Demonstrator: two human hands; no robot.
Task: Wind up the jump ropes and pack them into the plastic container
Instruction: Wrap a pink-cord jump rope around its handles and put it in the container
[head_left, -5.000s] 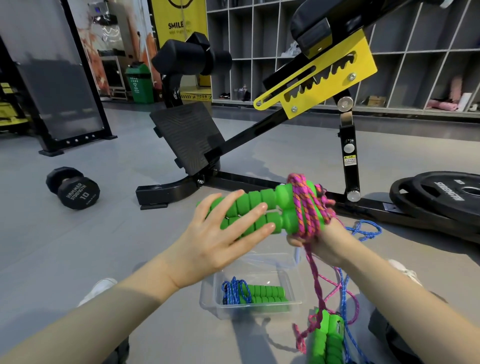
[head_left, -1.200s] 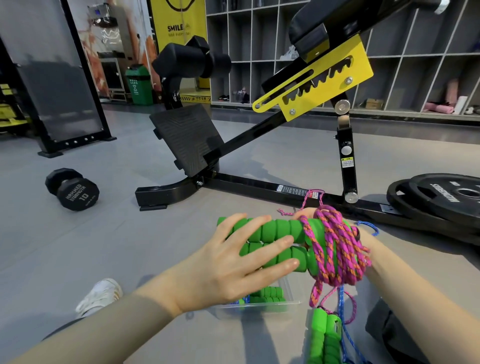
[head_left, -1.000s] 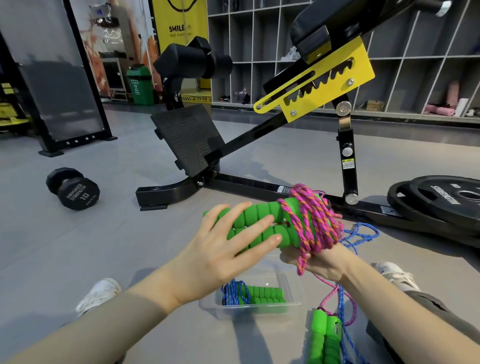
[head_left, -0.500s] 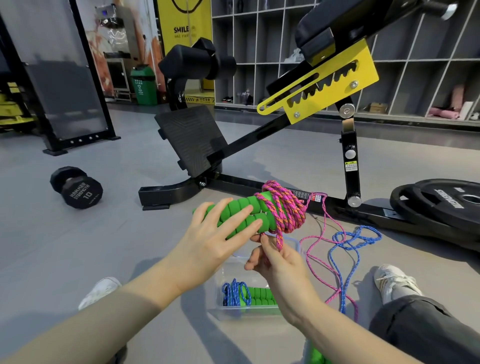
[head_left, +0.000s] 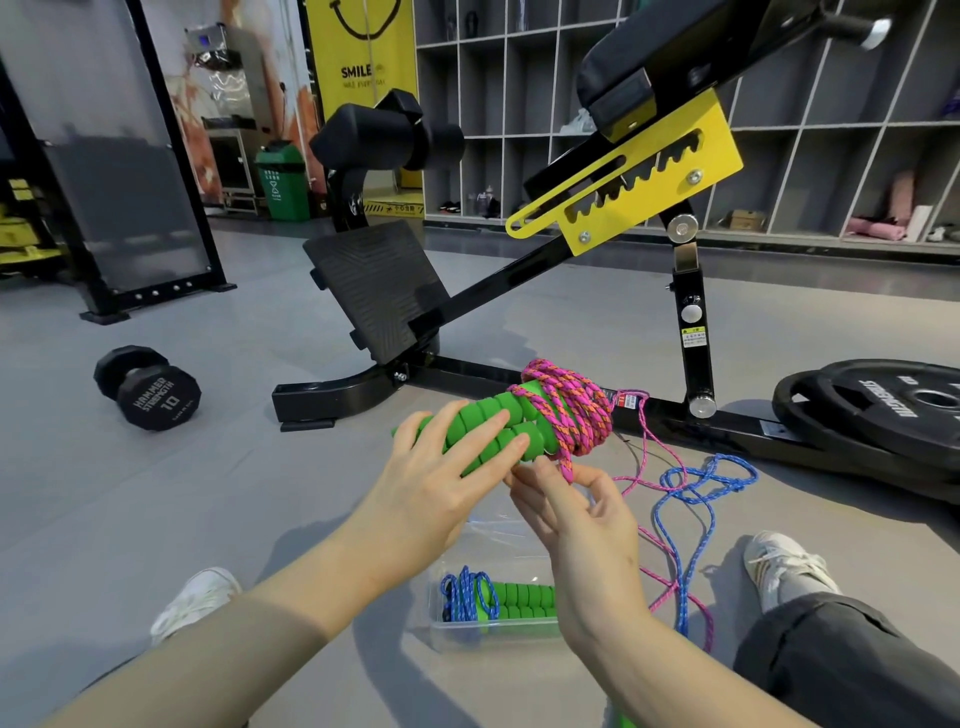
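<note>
A pair of green handles (head_left: 537, 431) is held in the air above the far end of the container (head_left: 467, 638), which is set on the floor between the person's feet. The handles are gripped side by side by the left hand (head_left: 436, 488), whose fingers are laid almost straight across their top (the thumb is hidden underneath). A pink rope (head_left: 571, 410) is wound in many turns round the handles' far end, up and to the right of the container. One strand of it is pinched between thumb and forefinger of the right hand (head_left: 582, 525) just under the coil, while the other fingers are loosely spread. The two hands are brought nearly together above the container's far rim. The unwound part of the pink rope is trailed down to the floor right of the container, where it is crossed with a loose blue rope (head_left: 696, 483). Inside the container a wound blue rope (head_left: 467, 597) is laid, its own green grips pointed right. Beyond the container a black bench (head_left: 374, 291) is stood. Well to the container's left a dumbbell (head_left: 148, 387) is seen, and well to its right, weight plates (head_left: 883, 410). A left shoe (head_left: 197, 608) and a right shoe (head_left: 784, 566) are placed on either side of the container.
</note>
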